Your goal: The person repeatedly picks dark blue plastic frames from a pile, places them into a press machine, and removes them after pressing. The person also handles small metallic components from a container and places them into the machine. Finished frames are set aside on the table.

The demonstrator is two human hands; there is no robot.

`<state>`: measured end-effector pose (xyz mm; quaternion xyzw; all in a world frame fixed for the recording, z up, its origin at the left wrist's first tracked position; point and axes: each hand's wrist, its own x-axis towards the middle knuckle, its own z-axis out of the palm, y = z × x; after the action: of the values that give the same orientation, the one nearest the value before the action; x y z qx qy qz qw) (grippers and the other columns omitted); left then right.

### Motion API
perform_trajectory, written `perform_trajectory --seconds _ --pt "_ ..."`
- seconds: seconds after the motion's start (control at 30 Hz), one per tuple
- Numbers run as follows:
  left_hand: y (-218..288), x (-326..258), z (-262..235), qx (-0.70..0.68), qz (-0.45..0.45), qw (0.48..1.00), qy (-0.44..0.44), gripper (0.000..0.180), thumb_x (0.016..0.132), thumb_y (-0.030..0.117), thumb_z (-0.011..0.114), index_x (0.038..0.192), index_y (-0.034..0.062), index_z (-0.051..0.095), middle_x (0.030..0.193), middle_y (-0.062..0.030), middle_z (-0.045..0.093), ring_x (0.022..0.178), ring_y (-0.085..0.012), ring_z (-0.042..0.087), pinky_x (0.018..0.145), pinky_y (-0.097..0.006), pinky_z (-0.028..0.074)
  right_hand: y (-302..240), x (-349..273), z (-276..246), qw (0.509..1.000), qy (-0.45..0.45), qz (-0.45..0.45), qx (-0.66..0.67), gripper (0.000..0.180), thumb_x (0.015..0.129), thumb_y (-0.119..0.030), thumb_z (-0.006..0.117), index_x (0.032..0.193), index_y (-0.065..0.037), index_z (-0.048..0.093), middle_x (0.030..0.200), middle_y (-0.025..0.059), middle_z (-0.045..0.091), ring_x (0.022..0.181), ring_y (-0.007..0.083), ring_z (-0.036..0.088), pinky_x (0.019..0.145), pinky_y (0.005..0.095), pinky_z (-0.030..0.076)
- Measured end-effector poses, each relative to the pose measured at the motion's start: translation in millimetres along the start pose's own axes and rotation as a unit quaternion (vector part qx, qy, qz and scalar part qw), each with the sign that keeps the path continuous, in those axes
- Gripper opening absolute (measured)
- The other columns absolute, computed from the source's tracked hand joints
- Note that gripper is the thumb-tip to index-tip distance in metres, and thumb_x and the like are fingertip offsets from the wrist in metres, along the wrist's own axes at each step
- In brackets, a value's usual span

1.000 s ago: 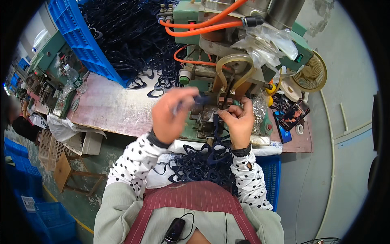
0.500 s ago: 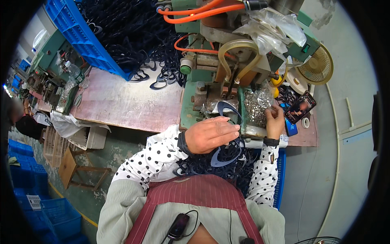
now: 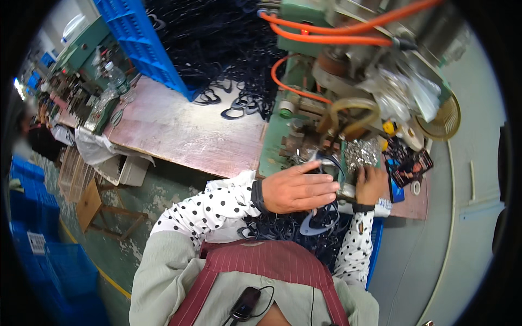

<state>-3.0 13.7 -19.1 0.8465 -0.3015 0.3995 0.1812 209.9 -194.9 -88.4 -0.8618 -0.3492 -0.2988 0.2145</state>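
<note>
My left hand lies across the front of the green machine, fingers stretched to the right. It grips a dark blue strap loop that curves above and below the fingers. Just to its right, my right hand rests at the edge of a small tray of shiny metal pieces, its fingertips hidden among them. More dark straps are heaped in my lap below both hands.
A worn reddish workbench runs left of the machine. Loose strap loops lie on it, beside a blue crate full of dark straps. Orange hoses cross the machine top. A round brass-coloured grille stands at right, and blue crates sit on the floor at left.
My left hand has come down from the machine's jaws to its front, carrying the strap loop. My right hand moved right, to the tray of metal pieces.
</note>
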Motion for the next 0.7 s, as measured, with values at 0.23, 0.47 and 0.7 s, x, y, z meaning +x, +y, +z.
perform_trajectory --seconds 0.23,0.47,0.7 --pt "-136 -74 -33 0.349 -0.164 0.921 -0.057 0.028 0.076 0.017 0.060 0.102 0.0096 0.066 0.123 -0.0084 0.057 0.119 -0.0253 0.050 0.106 -0.050 0.033 16 -3 7 0.996 0.002 0.048 0.072 0.011 0.084 -0.014 0.067 0.088 -0.003 0.068 0.087 0.0113 0.065 0.087 0.0310 0.056 0.081 0.0412 0.043" --pt "-306 -27 -17 0.473 -0.365 0.790 -0.138 0.056 0.081 0.035 0.064 0.135 0.0274 0.053 0.154 -0.0103 0.028 0.139 -0.0455 0.023 0.106 -0.070 0.020 14 0 11 0.996 -0.034 0.068 0.039 0.014 0.082 -0.017 0.069 0.085 -0.003 0.069 0.085 0.0142 0.065 0.087 0.0331 0.056 0.081 0.0419 0.044" --pt "-378 -10 -28 0.189 -0.644 0.713 -0.204 0.041 0.086 0.024 0.064 0.127 0.0308 0.060 0.157 -0.0014 0.018 0.129 -0.0405 0.041 0.090 -0.063 0.044 -2 6 6 0.984 -0.043 0.136 0.103 0.012 0.077 -0.011 0.070 0.085 -0.003 0.068 0.090 0.0144 0.066 0.092 0.0353 0.057 0.085 0.0437 0.044"
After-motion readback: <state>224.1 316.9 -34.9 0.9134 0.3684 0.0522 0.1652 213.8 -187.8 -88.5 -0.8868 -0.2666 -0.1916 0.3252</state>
